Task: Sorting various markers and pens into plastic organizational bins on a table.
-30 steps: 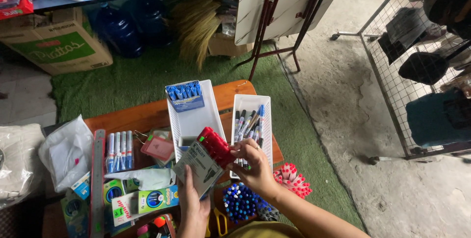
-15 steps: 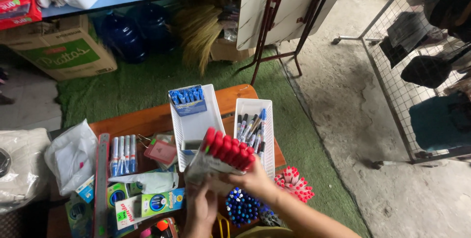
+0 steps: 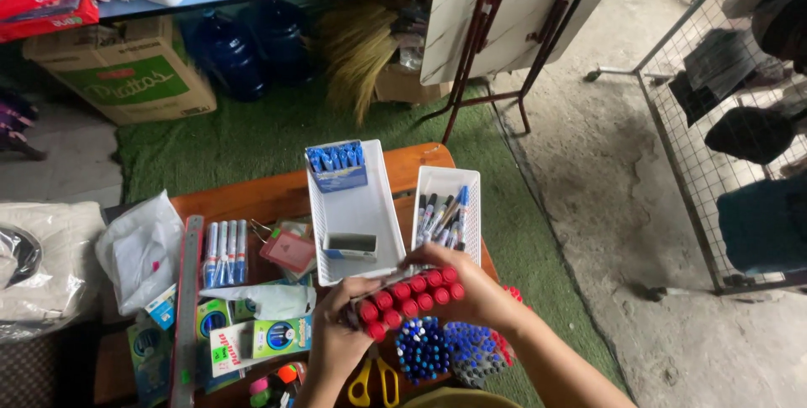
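Both hands hold 1 box of red-capped markers [image 3: 409, 297] low over the near edge of the wooden worktop [image 3: 252, 200] — the left hand [image 3: 336, 336] wraps the box's lower end, the right hand [image 3: 471, 290] closes over its upper end, fingers curled tight. The caps face up in 2 rows (the box body is mostly hidden). Just behind it stands a white tray [image 3: 353, 210] with a box of blue markers [image 3: 336, 166] at its far end; a narrower white tray [image 3: 450, 210] of loose pens sits beside it. Below the hands — bundles of blue-capped pens [image 3: 424, 349] and yellow-handled scissors [image 3: 374, 379].
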